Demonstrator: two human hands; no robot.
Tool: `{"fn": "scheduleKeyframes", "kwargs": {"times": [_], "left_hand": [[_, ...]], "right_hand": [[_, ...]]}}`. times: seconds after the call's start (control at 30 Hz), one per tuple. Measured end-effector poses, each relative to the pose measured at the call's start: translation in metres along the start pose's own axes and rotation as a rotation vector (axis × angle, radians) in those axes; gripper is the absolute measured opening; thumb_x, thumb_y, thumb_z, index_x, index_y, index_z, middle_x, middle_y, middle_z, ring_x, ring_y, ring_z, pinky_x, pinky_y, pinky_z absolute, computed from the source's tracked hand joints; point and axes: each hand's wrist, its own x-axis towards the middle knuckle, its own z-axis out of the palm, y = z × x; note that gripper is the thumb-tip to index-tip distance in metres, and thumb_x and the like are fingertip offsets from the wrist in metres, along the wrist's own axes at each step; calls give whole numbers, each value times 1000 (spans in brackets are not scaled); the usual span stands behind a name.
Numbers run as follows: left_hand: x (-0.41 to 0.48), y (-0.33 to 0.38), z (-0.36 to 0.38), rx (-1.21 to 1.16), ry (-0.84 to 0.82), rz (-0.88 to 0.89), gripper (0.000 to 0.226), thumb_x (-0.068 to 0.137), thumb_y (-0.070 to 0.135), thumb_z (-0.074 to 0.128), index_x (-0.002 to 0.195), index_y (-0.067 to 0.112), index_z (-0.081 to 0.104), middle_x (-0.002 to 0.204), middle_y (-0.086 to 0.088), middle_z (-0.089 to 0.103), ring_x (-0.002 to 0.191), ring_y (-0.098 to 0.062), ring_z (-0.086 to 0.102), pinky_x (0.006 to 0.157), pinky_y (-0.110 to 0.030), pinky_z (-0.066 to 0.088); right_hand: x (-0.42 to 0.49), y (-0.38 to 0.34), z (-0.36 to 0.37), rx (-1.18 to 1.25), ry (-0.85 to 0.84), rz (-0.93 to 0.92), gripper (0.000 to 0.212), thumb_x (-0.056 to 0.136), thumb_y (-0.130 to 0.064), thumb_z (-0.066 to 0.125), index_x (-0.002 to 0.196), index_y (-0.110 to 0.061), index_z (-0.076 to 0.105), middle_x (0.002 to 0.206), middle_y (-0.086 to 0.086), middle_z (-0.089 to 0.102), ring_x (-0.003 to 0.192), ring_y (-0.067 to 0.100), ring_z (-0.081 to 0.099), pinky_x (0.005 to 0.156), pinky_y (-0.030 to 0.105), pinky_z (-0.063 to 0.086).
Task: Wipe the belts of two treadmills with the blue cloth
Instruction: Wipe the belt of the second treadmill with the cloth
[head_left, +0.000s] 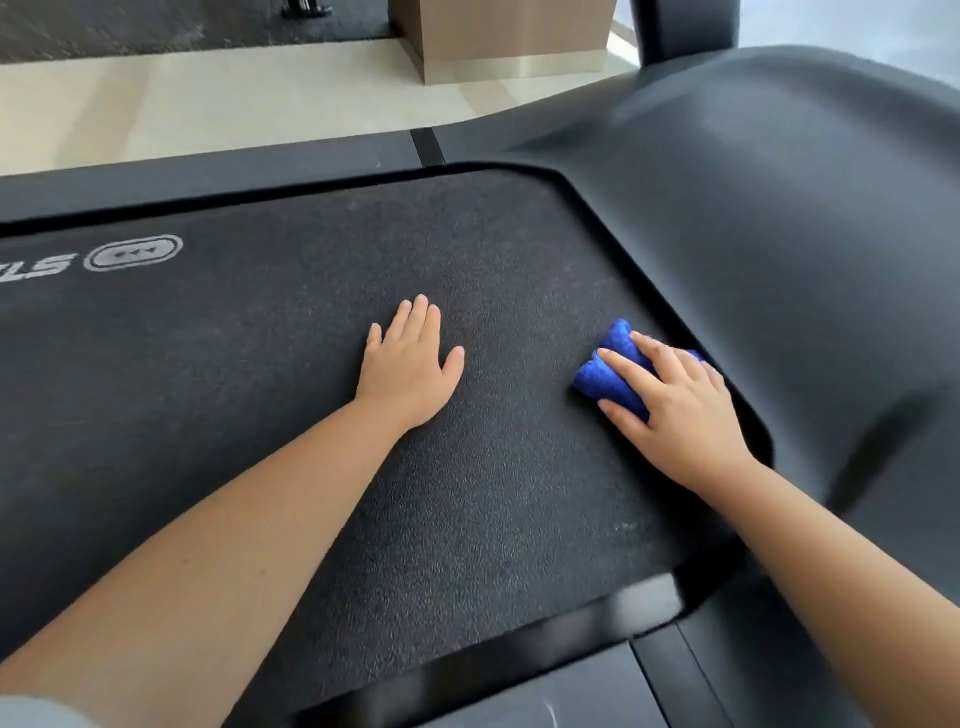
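Your bare left forearm (218, 519) ends in a left hand (410, 364) with fingers (421, 322) released, flat on the textured black treadmill belt (260, 415). Your right hand (675, 410) is grasping the folded blue cloth (613, 376).

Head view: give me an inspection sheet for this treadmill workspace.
Surface: dark textured treadmill belt, printed logo at left, faint pale specks.
Job's things: blue cloth, folded, on the belt close to the motor cover.
Clutter: nothing seen.
Hands: left hand flat on the belt, fingers straight; right hand holds the blue cloth down, thumb at its near edge.
Cables: nothing seen.
Surroundings: pale floor, tan block beyond the treadmill.
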Motion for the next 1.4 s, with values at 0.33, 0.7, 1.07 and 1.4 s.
{"fn": "scheduleKeyframes", "kwargs": {"times": [0.33,0.7,1.07,1.4], "left_hand": [[-73,-29,-1,19,-49,129,63,98,44,23,149,14,3,157,2,-6,143,-13,-7,115,-39,1],[-94,-41,-1,10,-29,152,59,99,41,24,149,17,4,157,5,-7,143,-10,-8,114,-36,1],[-97,-41,-5,-4,-57,141,58,100,40,22,149,17,2,157,4,-8,143,-10,-9,114,-37,-2],[-111,-64,-7,21,-41,172,71,89,56,8,149,18,6,157,6,-5,143,-8,-6,114,-34,1]], "right_hand": [[-45,-8,-13,-8,4,18,56,80,-53,39,122,-25,63,126,14,57,101,39,58,81,56,44],[-47,-108,5,13,58,-77,51,78,-50,41,117,-25,65,126,11,58,98,34,60,77,52,46],[-52,-16,-14,-35,-6,124,48,80,-39,69,125,-26,60,134,12,52,109,41,53,83,59,40],[-67,-146,1,35,-7,-220,53,78,-52,42,121,-29,61,131,11,55,102,35,58,79,57,46]]}}
